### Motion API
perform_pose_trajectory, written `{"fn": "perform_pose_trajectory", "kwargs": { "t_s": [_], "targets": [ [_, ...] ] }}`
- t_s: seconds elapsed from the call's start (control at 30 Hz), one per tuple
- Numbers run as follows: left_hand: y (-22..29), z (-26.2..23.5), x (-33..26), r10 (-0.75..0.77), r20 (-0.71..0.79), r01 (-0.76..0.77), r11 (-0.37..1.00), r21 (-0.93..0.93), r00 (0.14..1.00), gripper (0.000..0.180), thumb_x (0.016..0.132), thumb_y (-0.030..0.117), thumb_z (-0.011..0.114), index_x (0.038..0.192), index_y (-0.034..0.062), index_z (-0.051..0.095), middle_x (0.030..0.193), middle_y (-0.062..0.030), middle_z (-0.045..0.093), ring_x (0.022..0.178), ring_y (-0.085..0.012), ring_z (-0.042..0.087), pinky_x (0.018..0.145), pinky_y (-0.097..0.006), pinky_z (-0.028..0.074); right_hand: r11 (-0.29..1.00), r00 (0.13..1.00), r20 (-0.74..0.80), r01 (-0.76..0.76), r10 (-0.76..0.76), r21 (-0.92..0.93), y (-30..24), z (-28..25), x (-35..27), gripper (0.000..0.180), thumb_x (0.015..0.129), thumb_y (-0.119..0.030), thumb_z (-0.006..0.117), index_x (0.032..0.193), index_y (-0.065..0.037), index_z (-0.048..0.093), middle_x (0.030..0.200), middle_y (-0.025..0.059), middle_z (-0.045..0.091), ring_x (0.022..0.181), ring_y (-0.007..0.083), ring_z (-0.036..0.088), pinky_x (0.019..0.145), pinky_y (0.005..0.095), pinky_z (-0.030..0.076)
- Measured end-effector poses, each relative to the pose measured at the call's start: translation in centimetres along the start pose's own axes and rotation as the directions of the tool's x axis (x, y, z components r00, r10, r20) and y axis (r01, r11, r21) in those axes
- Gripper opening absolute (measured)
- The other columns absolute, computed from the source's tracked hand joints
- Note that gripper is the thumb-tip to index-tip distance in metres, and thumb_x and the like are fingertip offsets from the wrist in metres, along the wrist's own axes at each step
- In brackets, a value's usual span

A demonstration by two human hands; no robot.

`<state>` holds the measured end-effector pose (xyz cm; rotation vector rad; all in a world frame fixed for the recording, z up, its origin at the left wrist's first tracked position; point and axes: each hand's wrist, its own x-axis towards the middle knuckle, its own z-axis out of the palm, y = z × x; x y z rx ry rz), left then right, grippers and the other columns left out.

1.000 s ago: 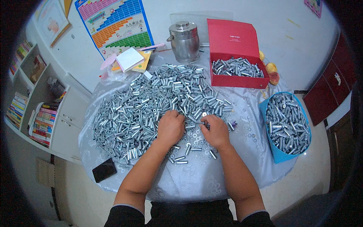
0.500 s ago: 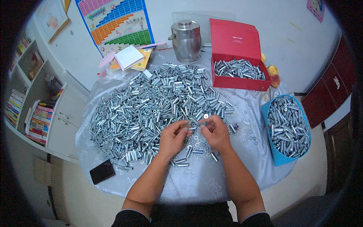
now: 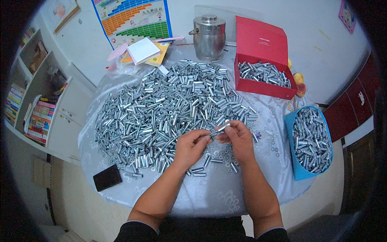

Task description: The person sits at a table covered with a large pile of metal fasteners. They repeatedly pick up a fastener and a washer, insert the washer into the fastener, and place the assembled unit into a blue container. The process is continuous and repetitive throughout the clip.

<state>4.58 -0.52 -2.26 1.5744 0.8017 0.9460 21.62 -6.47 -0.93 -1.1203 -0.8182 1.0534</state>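
Observation:
Above the near right edge of a heap of silvery metal sleeves and bolts (image 3: pixel 161 109), my two hands meet at the fingertips. My right hand (image 3: pixel 242 142) is closed, pinching a shiny metal sleeve (image 3: pixel 221 128) that slants up to the right. My left hand (image 3: pixel 190 148) is closed too, its thumb and fingers gripping a thin grey metal piece, apparently a bolt, in line with the sleeve. The fingers partly cover where the two parts meet. Small washers (image 3: pixel 219 155) and a few loose sleeves (image 3: pixel 198 174) lie on the cloth below my hands.
A red box (image 3: pixel 266 90) with its lid up and a blue bin (image 3: pixel 297 157) at the right hold similar metal parts. A metal canister (image 3: pixel 209 38) and notebooks (image 3: pixel 143 51) stand behind the heap. A black phone (image 3: pixel 107 178) lies near the table's left front edge.
My right hand has risen slightly and turned, and the shiny sleeve now shows in its fingers. My left hand has stayed close beside it. The whole view has shifted slightly.

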Motion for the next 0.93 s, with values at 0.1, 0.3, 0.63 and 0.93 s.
{"fn": "perform_pose_trajectory", "kwargs": {
  "t_s": [0.1, 0.3, 0.63, 0.93],
  "targets": [
    [0.1, 0.0, 0.0, 0.035, 0.004, -0.035, 0.999, 0.038, 0.999, 0.017, 0.087, 0.002, 0.063, 0.103, -0.0029, 0.067, 0.088, -0.0113, 0.068, 0.080, -0.0152, 0.069, 0.069, -0.025, 0.054, 0.999, 0.999, 0.041, 0.010, -0.008, -0.034, 0.6, 0.0, 0.0, 0.014, 0.095, -0.010, 0.052, 0.105, -0.001, 0.054, 0.101, 0.0129, 0.068, 0.081, 0.0163, 0.067, 0.069, 0.0272, 0.054],
    [0.8, 0.4, -0.2, -0.063, 0.043, 0.067, 0.994, -0.086, 0.997, 0.023, 0.090, 0.001, 0.057, 0.111, -0.0043, 0.063, 0.097, -0.0115, 0.069, 0.085, -0.0148, 0.067, 0.077, -0.026, 0.053, 0.992, 0.999, 0.055, 0.005, 0.002, -0.129, 1.2, 0.4, -0.2, 0.014, 0.089, -0.005, 0.060, 0.102, -0.001, 0.061, 0.097, 0.0082, 0.067, 0.080, 0.0119, 0.063, 0.069, 0.0263, 0.052],
    [0.0, 0.3, 0.0, -0.135, 0.135, 0.167, 0.948, -0.272, 0.982, 0.026, 0.091, -0.002, 0.054, 0.117, -0.0065, 0.058, 0.102, -0.0132, 0.067, 0.090, -0.0161, 0.067, 0.081, -0.026, 0.054, 0.835, 0.970, 0.041, 0.228, -0.241, -0.501, 0.9, 0.0, -0.4, 0.016, 0.087, -0.015, 0.064, 0.093, -0.001, 0.069, 0.081, 0.0092, 0.064, 0.078, 0.0146, 0.061, 0.069, 0.0285, 0.048],
    [2.2, 0.2, 0.8, -0.262, 0.116, 0.286, 0.860, -0.423, 0.958, 0.024, 0.089, 0.007, 0.062, 0.111, -0.0038, 0.062, 0.090, -0.0124, 0.069, 0.077, -0.0184, 0.068, 0.071, -0.029, 0.057, 0.960, 0.999, -0.021, 0.022, -0.030, -0.278, 0.9, -1.3, -0.3, 0.013, 0.088, -0.016, 0.064, 0.088, -0.005, 0.071, 0.078, 0.0057, 0.062, 0.069, 0.0148, 0.057, 0.064, 0.0281, 0.046]
  ]
}}
